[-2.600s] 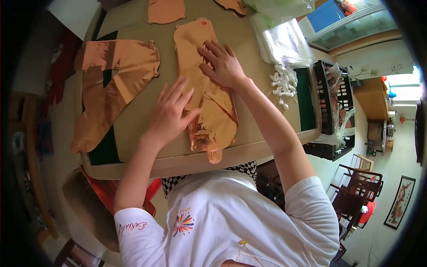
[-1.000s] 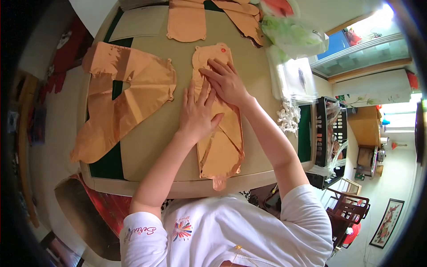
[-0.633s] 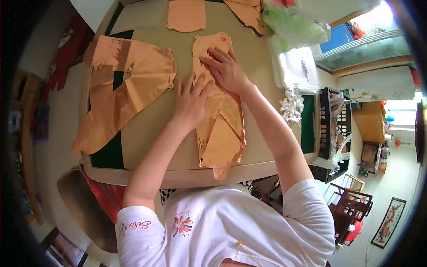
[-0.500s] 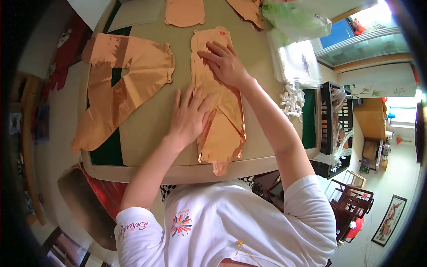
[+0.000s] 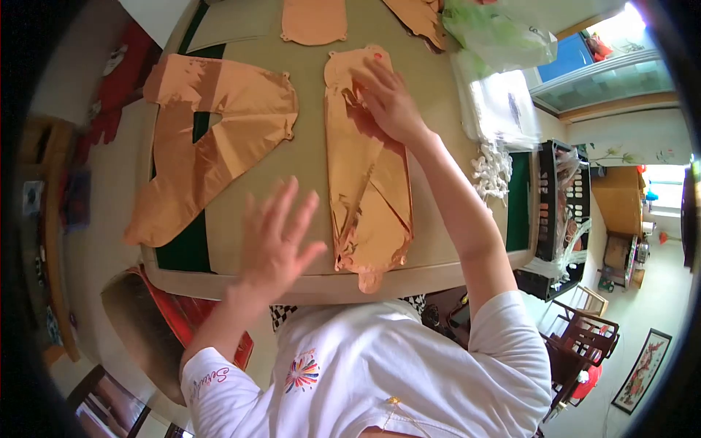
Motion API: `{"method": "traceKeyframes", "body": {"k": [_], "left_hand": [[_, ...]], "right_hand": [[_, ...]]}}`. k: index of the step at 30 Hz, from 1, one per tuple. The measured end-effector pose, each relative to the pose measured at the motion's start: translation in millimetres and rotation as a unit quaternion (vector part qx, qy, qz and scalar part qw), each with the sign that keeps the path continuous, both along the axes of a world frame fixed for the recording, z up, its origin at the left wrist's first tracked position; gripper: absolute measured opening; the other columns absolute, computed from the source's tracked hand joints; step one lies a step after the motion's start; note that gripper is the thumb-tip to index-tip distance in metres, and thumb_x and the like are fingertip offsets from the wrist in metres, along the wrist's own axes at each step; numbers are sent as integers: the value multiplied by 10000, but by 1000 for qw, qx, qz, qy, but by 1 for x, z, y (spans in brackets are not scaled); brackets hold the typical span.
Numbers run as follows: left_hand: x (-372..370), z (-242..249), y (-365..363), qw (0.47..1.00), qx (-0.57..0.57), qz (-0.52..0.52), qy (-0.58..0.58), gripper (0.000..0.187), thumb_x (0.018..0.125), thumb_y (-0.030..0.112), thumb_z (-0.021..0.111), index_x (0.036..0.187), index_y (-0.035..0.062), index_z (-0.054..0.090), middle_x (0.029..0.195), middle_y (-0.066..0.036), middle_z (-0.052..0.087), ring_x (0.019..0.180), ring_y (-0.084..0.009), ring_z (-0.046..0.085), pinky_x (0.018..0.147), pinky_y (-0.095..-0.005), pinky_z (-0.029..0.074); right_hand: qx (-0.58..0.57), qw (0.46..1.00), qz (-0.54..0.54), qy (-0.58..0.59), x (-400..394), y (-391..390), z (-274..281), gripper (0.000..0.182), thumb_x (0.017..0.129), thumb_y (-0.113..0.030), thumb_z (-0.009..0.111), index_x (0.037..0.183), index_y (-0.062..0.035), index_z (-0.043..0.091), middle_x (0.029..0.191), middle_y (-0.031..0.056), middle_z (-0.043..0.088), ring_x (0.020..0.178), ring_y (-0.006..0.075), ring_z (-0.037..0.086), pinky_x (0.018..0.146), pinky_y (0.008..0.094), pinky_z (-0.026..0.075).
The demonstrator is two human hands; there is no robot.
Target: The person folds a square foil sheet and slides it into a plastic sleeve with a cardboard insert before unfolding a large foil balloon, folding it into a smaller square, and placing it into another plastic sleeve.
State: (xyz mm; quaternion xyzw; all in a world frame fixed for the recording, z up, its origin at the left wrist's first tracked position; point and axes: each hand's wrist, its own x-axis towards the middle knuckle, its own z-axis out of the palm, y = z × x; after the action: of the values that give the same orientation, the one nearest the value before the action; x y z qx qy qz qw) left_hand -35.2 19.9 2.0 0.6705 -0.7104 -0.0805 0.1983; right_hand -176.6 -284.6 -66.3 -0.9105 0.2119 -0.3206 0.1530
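A rose-gold foil balloon (image 5: 365, 168), folded into a long strip, lies on the table in front of me, its tail over the front edge. My right hand (image 5: 395, 108) rests near its far end, fingers stretched out and touching the foil near a small red mark. Off to the left, my left hand (image 5: 274, 241) is raised with fingers spread, blurred by motion and holding nothing. Beyond it, another flat foil balloon (image 5: 241, 113) with a small opening in it lies unfolded and creased.
More foil pieces (image 5: 314, 22) lie at the far side. A green-and-white plastic bag (image 5: 496, 36), clear plastic sleeves (image 5: 504, 106) and a pile of white tangled bits (image 5: 491, 171) are on the right. Beside the table stands a black crate (image 5: 548, 219) holding plastic-wrapped things.
My left hand has lifted off the folded balloon and moved left and toward me. My right hand stays near the balloon's far end. The whole view has shifted slightly.
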Motion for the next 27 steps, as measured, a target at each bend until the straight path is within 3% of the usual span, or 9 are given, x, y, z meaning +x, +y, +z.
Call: {"method": "traceKeyframes", "body": {"k": [5,7,9,11,14,17,20,23,27], "left_hand": [[95,-4,-102,987,-112,94,-65,487,920,149,593,1377,58,451,1436,-175,433,1345,-341,396,1091,-442,357],[111,30,-146,990,-34,117,-64,388,915,79,541,1294,6,509,1386,-190,474,1295,-364,439,1067,-415,384],[158,12,-194,984,27,109,-141,402,996,208,425,1349,21,471,1432,-159,456,1272,-343,470,1068,-374,388],[189,-15,-235,981,-1,172,-86,329,901,27,451,1215,-12,540,1308,-205,523,1191,-389,510,1028,-436,413],[231,-34,-266,978,-46,184,-91,344,919,27,397,1233,-2,535,1292,-192,543,1172,-392,528,983,-442,446],[284,-71,-281,926,-129,56,-351,365,919,28,386,1259,-12,513,1278,-203,555,1127,-397,559,936,-442,472],[292,-70,-283,963,-52,45,-259,357,924,56,409,1253,13,539,1217,-214,595,1054,-389,602,898,-435,490],[286,-59,-276,975,-3,135,-175,296,904,71,478,1161,46,624,1077,-210,654,965,-385,631,834,-441,504],[283,-36,-269,973,40,109,-197,208,869,74,563,1031,61,693,956,-189,676,905,-384,636,781,-451,505]], "right_hand": [[117,988,-70,-73,-34,5,17,398,919,-95,537,1315,-80,561,1411,201,478,1309,380,442,1071,425,375],[130,986,-86,-62,-49,7,15,402,911,-80,539,1313,-64,558,1413,198,480,1304,379,450,1072,418,373],[157,980,-104,-63,-56,7,12,401,907,-75,543,1308,-57,558,1410,196,485,1299,378,457,1070,414,375],[193,970,-125,-81,-57,6,9,395,906,-78,549,1301,-58,561,1401,194,496,1293,375,464,1064,413,381],[193,969,-145,-58,-55,5,9,373,911,-73,553,1281,-34,578,1397,158,517,1308,275,479,1057,355,385],[188,971,-147,-35,-54,5,10,392,887,-111,599,1275,-57,572,1370,168,530,1267,343,495,1047,399,399],[173,974,-143,-29,-53,3,9,402,871,-122,619,1266,-69,571,1348,169,542,1242,373,501,1041,422,402],[172,975,-134,-31,-55,2,7,400,862,-119,627,1257,-74,576,1332,167,552,1225,373,510,1028,423,409],[166,976,-140,-17,-54,4,9,401,863,-62,604,1263,-46,576,1343,158,557,1247,320,522,1034,374,412]]}}
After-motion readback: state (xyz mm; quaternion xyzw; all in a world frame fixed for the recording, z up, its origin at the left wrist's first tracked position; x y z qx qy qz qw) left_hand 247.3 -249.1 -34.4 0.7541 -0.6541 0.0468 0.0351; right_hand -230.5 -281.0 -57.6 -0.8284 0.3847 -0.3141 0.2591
